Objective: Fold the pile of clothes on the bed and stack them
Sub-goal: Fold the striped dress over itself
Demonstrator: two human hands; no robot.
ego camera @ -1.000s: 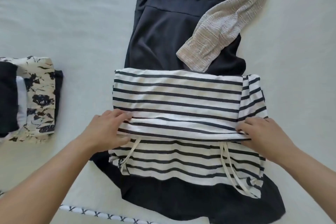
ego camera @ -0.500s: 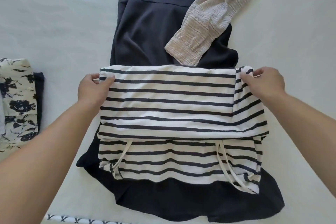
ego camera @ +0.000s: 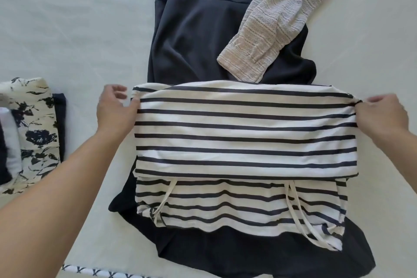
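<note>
Head view: left hand (ego camera: 115, 111) pinches the left far corner of the white, navy-striped folded top (ego camera: 243, 133) with thumb against fingers; right hand (ego camera: 383, 117) pinches its right far corner. That top lies across a dark navy dress (ego camera: 198, 36) spread on the pale bed sheet (ego camera: 67, 18). A beige lace-knit sleeve (ego camera: 268, 36) drapes over the dress beyond it. Folded floral-print clothes (ego camera: 33, 133) sit stacked well to the left.

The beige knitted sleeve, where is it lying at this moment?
In the head view the beige knitted sleeve lies at upper right, across the dark dress, its cuff just beyond the far edge of the striped garment.
</note>
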